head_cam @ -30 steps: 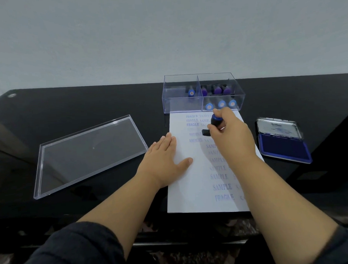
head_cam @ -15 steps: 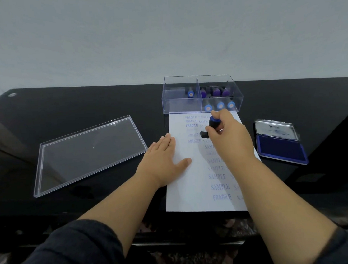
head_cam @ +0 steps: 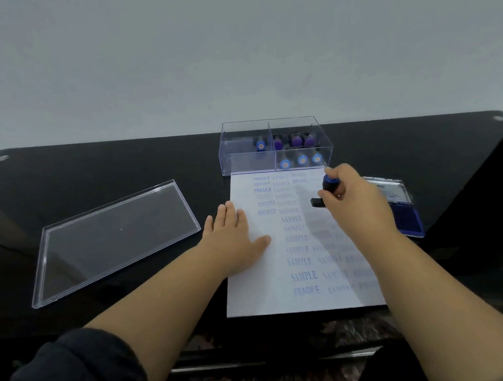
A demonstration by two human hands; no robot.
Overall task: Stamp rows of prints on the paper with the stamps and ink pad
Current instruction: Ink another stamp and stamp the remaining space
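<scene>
A white sheet of paper (head_cam: 266, 287) lies on the black table, covered with blue prints reading FRAGILE, SAMPLE and AMENDED in rows. My left hand (head_cam: 232, 237) rests flat on the paper's left edge, fingers straight. My right hand (head_cam: 351, 200) grips a stamp (head_cam: 329, 185) with a blue knob and a black base, held over the upper right part of the sheet. Whether its base touches the paper I cannot tell. The open blue ink pad (head_cam: 408, 218) sits just right of the paper, partly hidden by my right hand.
A clear plastic box (head_cam: 243, 162) with two compartments stands behind the paper, holding several blue and purple stamps. Its clear lid (head_cam: 114, 239) lies flat on the table to the left. The table's front edge runs just below the paper.
My right hand has moved the stamp to the right across the top of the paper, toward the ink pad. My left hand has stayed flat on the sheet.
</scene>
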